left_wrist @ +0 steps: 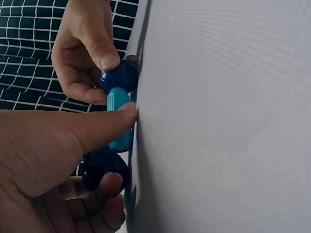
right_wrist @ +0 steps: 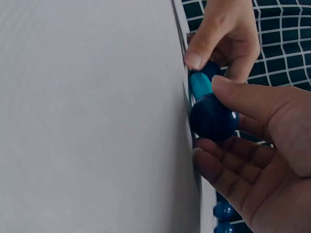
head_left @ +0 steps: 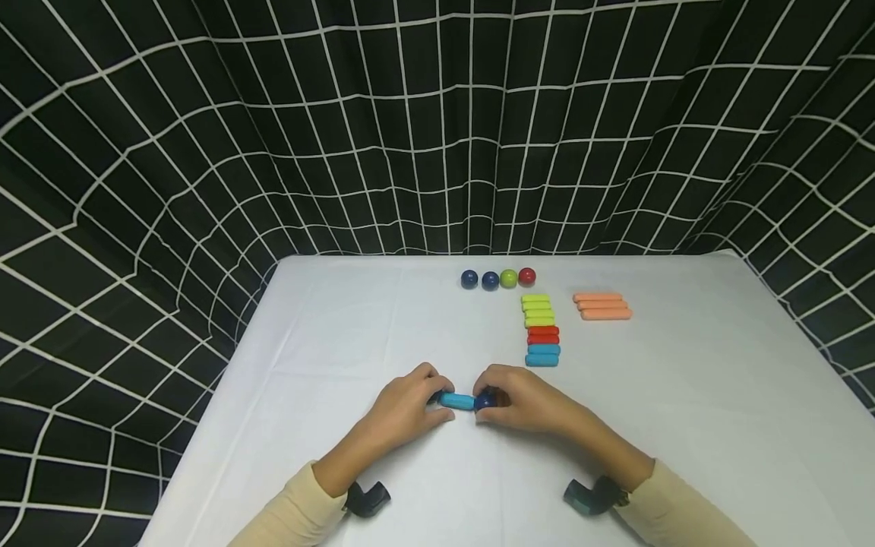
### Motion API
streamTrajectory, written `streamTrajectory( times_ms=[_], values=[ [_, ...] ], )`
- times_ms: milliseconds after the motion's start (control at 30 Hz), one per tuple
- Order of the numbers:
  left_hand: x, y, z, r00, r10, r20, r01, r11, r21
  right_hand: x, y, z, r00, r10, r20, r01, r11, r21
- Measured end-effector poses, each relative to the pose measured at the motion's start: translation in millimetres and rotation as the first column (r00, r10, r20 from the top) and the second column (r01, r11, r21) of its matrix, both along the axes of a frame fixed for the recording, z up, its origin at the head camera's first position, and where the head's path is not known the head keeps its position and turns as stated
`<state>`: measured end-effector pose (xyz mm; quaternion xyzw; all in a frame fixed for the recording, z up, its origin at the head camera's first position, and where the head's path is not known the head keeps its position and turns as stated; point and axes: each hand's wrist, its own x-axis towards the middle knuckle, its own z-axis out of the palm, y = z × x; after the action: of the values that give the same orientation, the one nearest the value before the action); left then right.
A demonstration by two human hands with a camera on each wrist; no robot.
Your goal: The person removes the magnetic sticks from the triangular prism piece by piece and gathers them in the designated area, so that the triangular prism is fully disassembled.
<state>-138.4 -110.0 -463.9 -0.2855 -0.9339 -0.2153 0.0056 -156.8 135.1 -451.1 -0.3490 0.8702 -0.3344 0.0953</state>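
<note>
Between the two hands a short light-blue stick (head_left: 457,401) lies level, a dark blue ball at each end. My left hand (head_left: 409,406) curls its fingers around the left ball (left_wrist: 103,170), with the thumb alongside the stick; in the head view that ball is mostly hidden. My right hand (head_left: 525,396) pinches the other dark blue ball (right_wrist: 214,117) between thumb and fingers, against the stick's right end. Whether the parts are fully joined cannot be seen.
Farther back on the white table (head_left: 328,319) sit two dark blue balls (head_left: 469,279), a green ball (head_left: 509,278) and a red ball (head_left: 527,276). Short yellow-green sticks (head_left: 537,311), red sticks (head_left: 543,335) and blue sticks (head_left: 543,355) form a column; longer orange sticks (head_left: 603,305) lie right.
</note>
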Motion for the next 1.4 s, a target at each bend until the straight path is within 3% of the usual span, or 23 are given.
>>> streamTrajectory(
  times_ms=[133, 267, 400, 500, 667, 767, 867, 967, 1133, 1267, 1400],
  values=[
    [-1.1, -2.0, -1.8, 1.000, -0.005, 0.001, 0.005, 1.000, 0.005, 0.1, -2, 1.5, 0.999, 0.018, 0.029, -0.017, 1.000, -0.008],
    [-2.8, -3.4, -2.2, 1.000, -0.014, -0.005, 0.014, 1.000, -0.018, -4.1, -5, 5.4, 0.998, -0.039, -0.047, 0.043, 0.996, 0.073],
    [-3.7, -4.9, -2.8, 1.000, -0.017, 0.001, 0.017, 0.999, -0.046, -16.4, -7, 11.0, 0.986, -0.110, -0.127, 0.129, 0.980, 0.154],
    [-4.7, -5.6, -5.0, 1.000, -0.024, 0.019, 0.025, 0.998, -0.065, -29.5, -8, 16.7, 0.989, -0.094, -0.113, 0.108, 0.986, 0.130],
    [-7.1, -6.0, -6.5, 0.997, -0.068, 0.048, 0.072, 0.994, -0.078, -63.0, -11, 31.8, 0.995, -0.082, -0.050, 0.082, 0.997, 0.000],
    [-7.6, -6.2, -5.7, 0.993, -0.094, 0.065, 0.098, 0.993, -0.066, -92.1, -11, 39.8, 0.995, -0.095, -0.010, 0.093, 0.992, -0.085],
    [-7.4, -7.4, -5.2, 0.991, -0.110, 0.075, 0.115, 0.991, -0.067, -120.6, -16, 45.8, 0.994, -0.109, 0.008, 0.109, 0.988, -0.111],
    [-8.0, -9.4, -5.4, 0.992, -0.106, 0.066, 0.111, 0.991, -0.076, -145.8, -27, 49.2, 0.992, -0.125, -0.025, 0.123, 0.989, -0.086],
    [-8.6, -11.2, -5.3, 0.993, -0.095, 0.069, 0.099, 0.993, -0.066, -177.4, -50, 43.9, 0.979, -0.173, -0.110, 0.179, 0.983, 0.041],
    [-8.3, -10.7, -5.5, 0.992, -0.091, 0.090, 0.096, 0.994, -0.055, -189.2, -61, 34.0, 0.959, -0.243, -0.149, 0.263, 0.955, 0.136],
    [-8.5, -9.2, -5.3, 0.992, -0.088, 0.092, 0.093, 0.994, -0.050, -194.5, -66, 26.6, 0.944, -0.284, -0.171, 0.310, 0.937, 0.158]
  ],
)
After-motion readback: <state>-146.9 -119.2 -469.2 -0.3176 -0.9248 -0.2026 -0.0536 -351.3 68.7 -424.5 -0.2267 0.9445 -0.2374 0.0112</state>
